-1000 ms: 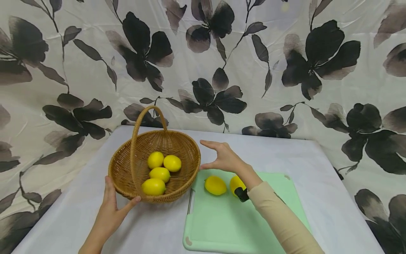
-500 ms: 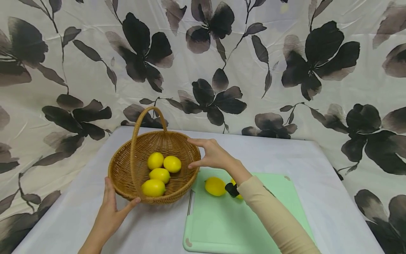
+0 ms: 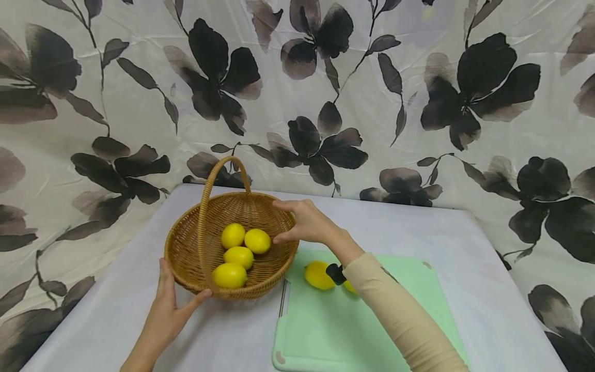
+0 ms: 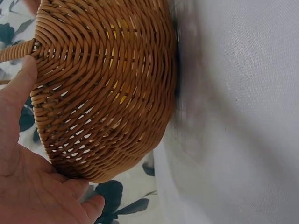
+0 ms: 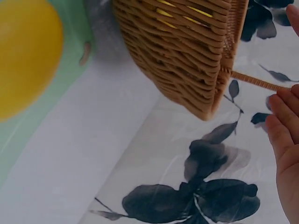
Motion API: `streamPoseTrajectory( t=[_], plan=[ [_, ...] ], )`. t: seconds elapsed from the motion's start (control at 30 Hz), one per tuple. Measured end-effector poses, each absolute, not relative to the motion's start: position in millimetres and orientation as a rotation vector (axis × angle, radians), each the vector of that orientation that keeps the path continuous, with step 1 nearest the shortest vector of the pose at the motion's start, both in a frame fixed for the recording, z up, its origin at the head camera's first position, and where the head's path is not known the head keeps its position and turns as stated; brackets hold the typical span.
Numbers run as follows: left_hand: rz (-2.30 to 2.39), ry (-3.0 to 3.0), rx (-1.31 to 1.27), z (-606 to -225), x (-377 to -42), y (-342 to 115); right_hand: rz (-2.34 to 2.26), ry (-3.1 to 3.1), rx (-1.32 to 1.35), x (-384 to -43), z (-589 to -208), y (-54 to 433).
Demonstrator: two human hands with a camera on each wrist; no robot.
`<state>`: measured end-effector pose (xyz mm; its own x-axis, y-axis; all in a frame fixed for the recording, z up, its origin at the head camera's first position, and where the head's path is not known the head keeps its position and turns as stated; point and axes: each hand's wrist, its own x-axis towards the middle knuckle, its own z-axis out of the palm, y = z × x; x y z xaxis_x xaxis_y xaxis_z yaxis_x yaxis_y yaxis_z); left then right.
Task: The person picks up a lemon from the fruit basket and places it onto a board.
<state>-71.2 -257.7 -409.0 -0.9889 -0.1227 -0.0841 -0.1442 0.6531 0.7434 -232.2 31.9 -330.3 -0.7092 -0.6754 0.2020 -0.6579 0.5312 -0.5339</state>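
A brown wicker basket point(image 3: 246, 297) with a tall arched handle stands on the table's left side, several yellow lemons point(image 3: 230, 276) inside it. My left hand point(image 3: 167, 318) touches its near left side, thumb at the rim by the handle's foot; in the left wrist view the fingers point(image 4: 77, 189) lie along the outer weave. Over the basket's right rim reaches my right hand point(image 3: 309, 225), thumb and fingers spread apart with nothing between them. The right wrist view shows that hand point(image 5: 289, 140) apart from the weave.
Right of the basket lies a light green cutting board point(image 3: 344, 330). On it is a lemon point(image 3: 318, 275), and another lemon point(image 3: 349, 287) is mostly hidden by my right sleeve and the black wrist camera. A floral cloth point(image 3: 325, 77) hangs behind the white table point(image 3: 232, 336).
My right hand has moved left, from beside the basket to over its right rim. My left hand has stayed at the basket. The whole view has shifted slightly.
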Motion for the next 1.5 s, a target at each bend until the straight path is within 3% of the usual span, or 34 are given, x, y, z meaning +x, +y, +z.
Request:
streamPoseTrajectory(
  t=[1.5],
  plan=[
    [1.351, 2.845, -0.225, -411, -67, -258, -0.784, 2.653, -1.267, -253, -314, -47]
  ],
)
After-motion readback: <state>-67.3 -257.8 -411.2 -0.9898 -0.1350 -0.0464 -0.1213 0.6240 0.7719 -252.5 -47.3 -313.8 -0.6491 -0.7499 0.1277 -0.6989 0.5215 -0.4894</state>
